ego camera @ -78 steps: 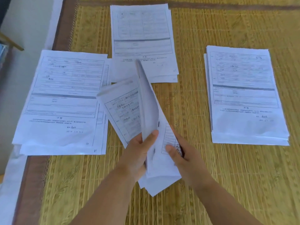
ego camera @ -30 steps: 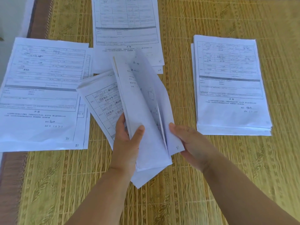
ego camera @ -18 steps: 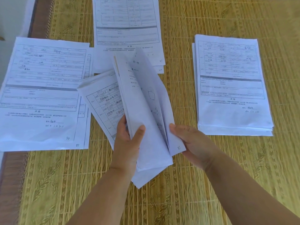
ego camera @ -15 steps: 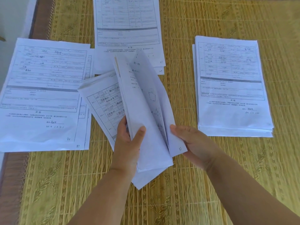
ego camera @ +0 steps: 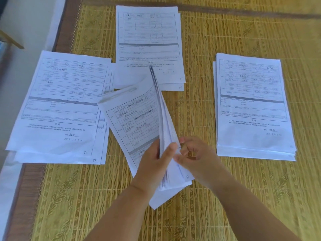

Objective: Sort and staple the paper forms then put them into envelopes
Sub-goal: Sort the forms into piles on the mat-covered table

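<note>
Item: bundle of paper forms [ego camera: 139,122], held just above the middle of a woven bamboo mat [ego camera: 199,101], partly fanned; its lifted sheets stand on edge while the lower sheets lie open with handwriting showing. Left hand [ego camera: 152,164]: thumb and fingers curled round the lifted sheets near their lower edge, holding them upright. Right hand [ego camera: 194,153]: fingers bent at the bundle's lower right corner, seemingly picking at a sheet's edge; whether it holds one cannot be told through the blur. Sorted stock: left pile of forms [ego camera: 60,105], far pile of forms [ego camera: 149,40], right pile of forms [ego camera: 251,105], each flat on the mat, well apart from the hands. Handling, by judgement: light, limp, thin sheets that slide on one another and crease easily; best taken by a lower corner, one sheet pinched free while the other hand steadies the rest. No stapler or envelopes in view.
</note>
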A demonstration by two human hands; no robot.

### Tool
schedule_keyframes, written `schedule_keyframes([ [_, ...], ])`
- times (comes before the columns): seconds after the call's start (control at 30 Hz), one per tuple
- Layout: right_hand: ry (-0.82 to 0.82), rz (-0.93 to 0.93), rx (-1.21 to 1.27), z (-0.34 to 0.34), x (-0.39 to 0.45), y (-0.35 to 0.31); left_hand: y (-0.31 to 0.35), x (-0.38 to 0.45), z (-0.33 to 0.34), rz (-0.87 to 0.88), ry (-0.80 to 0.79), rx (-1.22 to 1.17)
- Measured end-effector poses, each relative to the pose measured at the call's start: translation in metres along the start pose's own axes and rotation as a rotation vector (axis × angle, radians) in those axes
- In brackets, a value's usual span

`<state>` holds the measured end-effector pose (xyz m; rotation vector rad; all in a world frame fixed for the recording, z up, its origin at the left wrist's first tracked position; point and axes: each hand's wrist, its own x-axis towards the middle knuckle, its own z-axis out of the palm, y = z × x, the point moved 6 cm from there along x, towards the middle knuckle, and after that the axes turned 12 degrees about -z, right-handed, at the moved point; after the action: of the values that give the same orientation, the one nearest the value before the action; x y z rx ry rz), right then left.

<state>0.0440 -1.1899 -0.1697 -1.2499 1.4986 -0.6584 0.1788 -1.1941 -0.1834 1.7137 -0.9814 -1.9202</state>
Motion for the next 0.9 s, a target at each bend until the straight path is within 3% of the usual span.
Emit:
schedule_keyframes([
  [0.1, -0.016, 0.079, 0.206, 0.0, -0.001, 0.003, -0.003, -0.003, -0.013, -0.068, 0.061, -0.077],
  [0.2, 0.069, 0.223, 0.457, -0.009, -0.007, 0.013, -0.007, -0.007, -0.025, -0.14, 0.063, -0.234],
  [0.27, 0.069, 0.257, 0.434, -0.014, -0.012, 0.022, -0.008, -0.008, -0.026, -0.165, 0.036, -0.275],
  [0.43, -0.136, 0.247, 0.277, 0.011, -0.018, 0.023, -0.013, -0.008, -0.012, -0.178, -0.047, -0.263],
  [0.6, 0.024, 0.171, 0.259, 0.012, -0.015, 0.023, -0.016, -0.001, -0.001, -0.219, -0.124, -0.372],
  [0.9, -0.047, 0.201, 0.376, 0.01, -0.019, 0.045, -0.03, 0.014, -0.005, -0.213, -0.191, -0.438],
])
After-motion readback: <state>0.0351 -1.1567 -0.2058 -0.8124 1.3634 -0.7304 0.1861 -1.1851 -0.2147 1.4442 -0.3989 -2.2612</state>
